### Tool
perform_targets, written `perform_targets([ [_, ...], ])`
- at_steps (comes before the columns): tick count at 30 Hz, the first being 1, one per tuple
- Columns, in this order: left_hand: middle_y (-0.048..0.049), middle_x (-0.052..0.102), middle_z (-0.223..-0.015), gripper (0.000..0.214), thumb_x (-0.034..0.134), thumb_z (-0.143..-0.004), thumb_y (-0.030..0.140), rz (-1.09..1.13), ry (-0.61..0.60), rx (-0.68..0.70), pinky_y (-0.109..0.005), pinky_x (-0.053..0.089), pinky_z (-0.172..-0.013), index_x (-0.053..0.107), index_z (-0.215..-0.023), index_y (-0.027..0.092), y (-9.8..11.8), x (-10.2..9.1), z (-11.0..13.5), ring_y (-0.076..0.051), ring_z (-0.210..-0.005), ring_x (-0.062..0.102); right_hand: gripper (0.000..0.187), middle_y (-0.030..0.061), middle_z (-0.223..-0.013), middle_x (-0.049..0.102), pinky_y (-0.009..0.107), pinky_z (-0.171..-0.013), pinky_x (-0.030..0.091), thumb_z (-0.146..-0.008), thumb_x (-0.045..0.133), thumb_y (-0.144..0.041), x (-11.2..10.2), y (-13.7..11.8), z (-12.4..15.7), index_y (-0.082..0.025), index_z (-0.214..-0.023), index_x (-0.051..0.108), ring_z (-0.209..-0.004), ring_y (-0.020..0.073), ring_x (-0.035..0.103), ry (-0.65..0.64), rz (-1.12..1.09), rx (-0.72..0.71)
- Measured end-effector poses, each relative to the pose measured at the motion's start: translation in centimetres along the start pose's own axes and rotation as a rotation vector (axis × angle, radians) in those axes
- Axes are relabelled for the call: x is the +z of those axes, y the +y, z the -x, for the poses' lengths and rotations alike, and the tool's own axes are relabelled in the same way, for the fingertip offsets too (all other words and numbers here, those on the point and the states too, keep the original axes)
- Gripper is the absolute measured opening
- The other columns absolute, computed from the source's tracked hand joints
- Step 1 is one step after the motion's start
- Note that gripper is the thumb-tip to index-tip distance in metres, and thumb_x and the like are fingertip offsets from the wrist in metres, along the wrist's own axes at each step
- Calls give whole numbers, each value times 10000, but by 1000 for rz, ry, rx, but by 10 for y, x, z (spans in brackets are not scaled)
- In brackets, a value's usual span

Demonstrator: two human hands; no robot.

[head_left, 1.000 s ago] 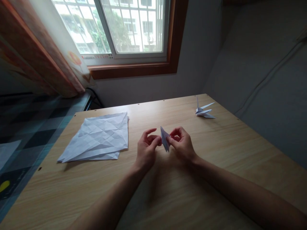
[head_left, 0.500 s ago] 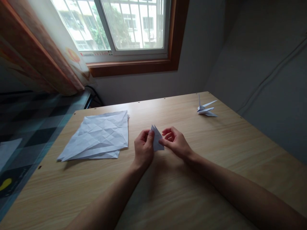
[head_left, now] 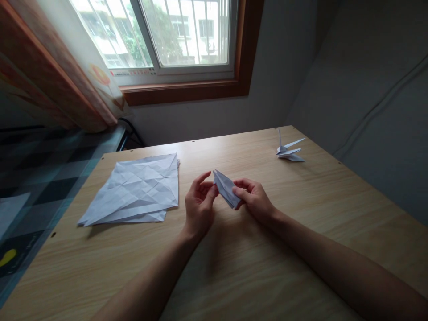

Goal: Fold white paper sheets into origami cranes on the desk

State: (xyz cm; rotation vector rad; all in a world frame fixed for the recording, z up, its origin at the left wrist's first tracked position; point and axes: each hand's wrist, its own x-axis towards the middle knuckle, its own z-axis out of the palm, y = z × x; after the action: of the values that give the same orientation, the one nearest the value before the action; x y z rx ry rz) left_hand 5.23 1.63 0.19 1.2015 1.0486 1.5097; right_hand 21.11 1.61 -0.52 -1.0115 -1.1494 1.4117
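Observation:
A small piece of folded white paper [head_left: 226, 188], layered and pointed at its upper end, is held above the table between my hands. My right hand [head_left: 253, 196] pinches its lower right part, thumb on top and fingers behind. At the paper's left edge, my left hand [head_left: 200, 200] has its thumb tip and a fingertip closed lightly, while its index finger stands away from the paper. How far the left fingers reach behind the paper is hidden. A finished paper crane [head_left: 289, 152] rests near the far right corner.
Several creased white sheets [head_left: 143, 183] lie stacked on the left of the wooden table [head_left: 254, 276]. Beyond the table's left edge is a surface with a checked cloth [head_left: 60, 189]. A window [head_left: 187, 35] and a curtain [head_left: 63, 67] are behind.
The folded paper has turned, its lower end swinging right. My right hand has closed on that end, and my left hand has loosened, its index finger lifting away.

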Motion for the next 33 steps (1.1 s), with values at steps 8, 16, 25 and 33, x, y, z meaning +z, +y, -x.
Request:
perform_targets([
  [8,-12,657,-919,472,755,-693,217,194,-135,-17,-263,514,-701,572,-1127,211,-1,-4,1,-143,-776,638,316,2,-664,658,229,-450,461,-720,727,-387,-1,-1,0,-130,-903,705,-510,107,555,-13,21,45],
  [16,4,655,-885,480,759,-672,170,191,-126,-40,-240,505,-688,552,-1104,208,3,-3,1,-124,-747,637,322,3,-646,653,222,-450,442,-718,731,-384,-2,-3,0,-129,-913,721,-494,93,523,-37,-10,73],
  [25,17,646,-663,258,755,-690,260,133,-27,-59,-228,478,-594,607,-873,154,-1,-5,-4,-104,-589,590,321,9,-670,665,203,-420,389,-745,699,-371,-9,-1,-2,-132,-954,747,-474,75,483,-167,9,78],
  [33,42,594,-587,277,739,-738,366,111,6,-78,-207,445,-522,572,-808,157,-5,-7,-9,-84,-497,541,286,-5,-693,650,182,-412,291,-717,717,-344,-10,-2,-1,-140,-917,703,-466,47,432,-209,30,117],
])
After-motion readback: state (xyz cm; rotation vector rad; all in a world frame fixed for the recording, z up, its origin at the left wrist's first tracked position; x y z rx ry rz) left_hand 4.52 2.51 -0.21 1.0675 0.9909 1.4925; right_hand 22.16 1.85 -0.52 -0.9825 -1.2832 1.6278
